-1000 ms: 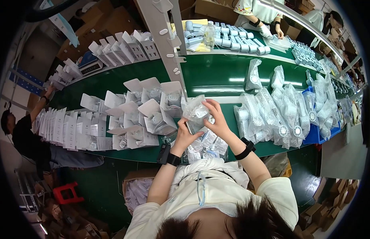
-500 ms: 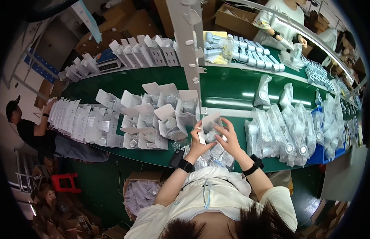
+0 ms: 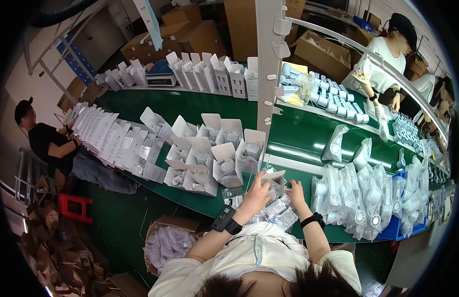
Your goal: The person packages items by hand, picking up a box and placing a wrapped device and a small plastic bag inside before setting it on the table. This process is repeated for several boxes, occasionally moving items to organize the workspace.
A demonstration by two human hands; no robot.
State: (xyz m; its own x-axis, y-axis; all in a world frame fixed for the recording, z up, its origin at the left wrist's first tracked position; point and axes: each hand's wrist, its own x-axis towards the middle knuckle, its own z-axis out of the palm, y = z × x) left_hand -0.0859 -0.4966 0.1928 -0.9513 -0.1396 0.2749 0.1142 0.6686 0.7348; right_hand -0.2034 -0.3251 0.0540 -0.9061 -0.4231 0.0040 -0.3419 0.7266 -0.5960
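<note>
A small white box [image 3: 275, 176] with its flap up stands on the green bench in front of me, a clear-wrapped item inside it. My left hand [image 3: 257, 197] grips its left side. My right hand [image 3: 295, 193] is just off the box's right side, fingers apart, with nothing visible in it. Between my forearms lies a pile of small clear-bagged parts [image 3: 279, 213]. Left of my left hand stand several open white boxes [image 3: 226, 166] holding wrapped items.
Bubble-wrapped devices [image 3: 341, 190] stand at the right, some in a blue bin [image 3: 391, 228]. A metal post [image 3: 265, 74] rises ahead. One co-worker [image 3: 56, 143] is beside a row of boxes at left; another [image 3: 383, 64] handles grey-blue devices at far right. An open carton [image 3: 167, 242] stands below the bench.
The white box has gone from being held up in both hands to a lower place at the bench. My right hand has come out of it and moved right. The whole view has shifted.
</note>
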